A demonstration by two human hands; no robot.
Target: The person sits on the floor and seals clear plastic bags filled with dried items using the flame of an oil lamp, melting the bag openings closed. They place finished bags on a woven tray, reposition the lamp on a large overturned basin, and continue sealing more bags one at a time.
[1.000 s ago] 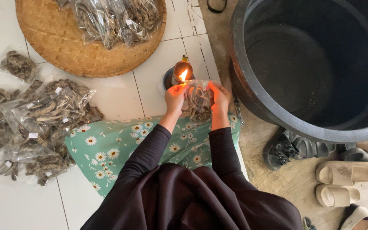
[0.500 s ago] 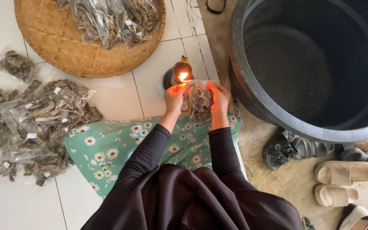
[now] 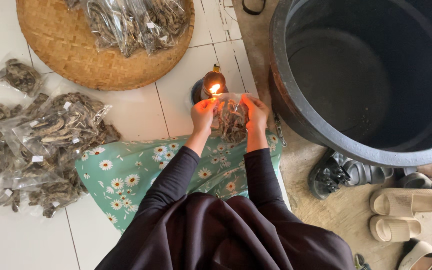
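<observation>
Holding a small clear bag (image 3: 232, 119) of dried brown pieces, both hands work above the green flowered cloth (image 3: 126, 175) that covers the lap. The left hand (image 3: 203, 115) pinches the bag's upper left corner between thumb and fingers; the right hand (image 3: 256, 112) pinches the upper right corner in the same way. Each grip is pressed together on the plastic.

The bag hangs upright, its long axis running from the top edge, which points away from the person, down toward the lap. The top edge lies level between the two hands and sits just beside the flame (image 3: 215, 89) of a small lamp (image 3: 211, 82) standing on the white tiled floor (image 3: 176, 110). Whether the plastic touches the flame cannot be told.

To the left, on the floor, lies a heap of filled bags (image 3: 41, 145) of the same kind. A round woven tray (image 3: 76, 60) beyond it carries more bags (image 3: 131, 22). A large dark tub (image 3: 356, 75) stands to the right, close to the right hand. Sandals (image 3: 401, 210) lie on the bare ground beside the tub.
</observation>
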